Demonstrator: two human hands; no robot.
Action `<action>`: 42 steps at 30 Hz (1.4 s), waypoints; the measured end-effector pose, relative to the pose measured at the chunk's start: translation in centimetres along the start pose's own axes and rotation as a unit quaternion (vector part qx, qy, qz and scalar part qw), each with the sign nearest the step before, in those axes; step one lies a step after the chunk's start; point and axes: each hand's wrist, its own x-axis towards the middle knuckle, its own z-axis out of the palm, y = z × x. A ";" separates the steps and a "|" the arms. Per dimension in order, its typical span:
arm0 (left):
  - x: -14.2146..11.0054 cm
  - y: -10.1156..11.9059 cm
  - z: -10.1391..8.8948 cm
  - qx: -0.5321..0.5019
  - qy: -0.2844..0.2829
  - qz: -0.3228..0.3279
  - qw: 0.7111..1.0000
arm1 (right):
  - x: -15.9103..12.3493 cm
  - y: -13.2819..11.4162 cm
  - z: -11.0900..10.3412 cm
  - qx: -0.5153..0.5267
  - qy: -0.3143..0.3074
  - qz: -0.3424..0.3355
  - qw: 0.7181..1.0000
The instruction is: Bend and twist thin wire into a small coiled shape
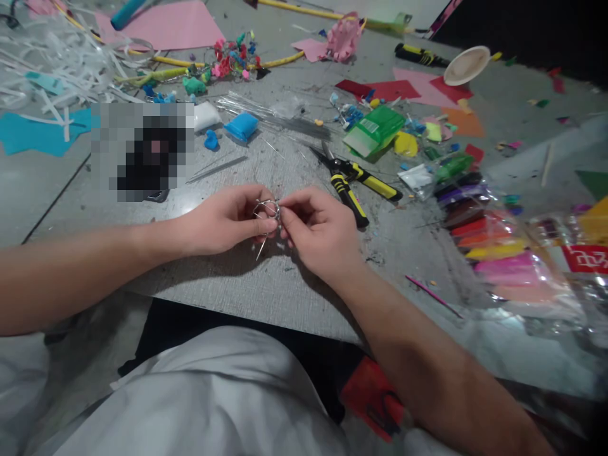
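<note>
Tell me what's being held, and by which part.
A bent wire: the left hand pinches its loop low down, the right hand its right edge.

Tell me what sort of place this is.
Probably a craft worktable, though the room is unclear: it holds a pink paper sheet, a bundle of thin wire-like rods and yellow-and-black pliers.
</note>
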 end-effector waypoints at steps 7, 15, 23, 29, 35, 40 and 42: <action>0.5 -1.0 -0.6 -0.009 -0.013 0.010 1.000 | 0.9 -1.5 -0.8 0.133 -0.014 0.140 0.981; 0.4 -0.2 -0.4 -0.006 -0.018 -0.012 1.000 | -0.1 -2.1 -0.7 0.070 -0.001 0.073 0.995; 0.0 0.5 0.1 -0.073 -0.023 0.011 0.997 | -0.5 -2.5 -0.6 0.094 0.027 0.058 0.994; 0.1 0.2 -0.2 -0.049 -0.018 0.038 0.998 | -0.1 -2.5 0.0 0.192 0.034 0.118 0.974; -0.2 0.0 -0.4 0.014 0.011 0.065 0.998 | 0.5 -2.2 0.6 0.245 0.022 0.143 0.959; 0.0 -0.2 -0.5 0.000 0.010 0.075 0.997 | 0.5 -2.4 0.1 0.239 0.015 0.127 0.963; 0.0 -0.1 -0.5 -0.012 0.011 0.074 0.997 | 0.4 -2.4 -0.4 0.229 0.011 0.125 0.965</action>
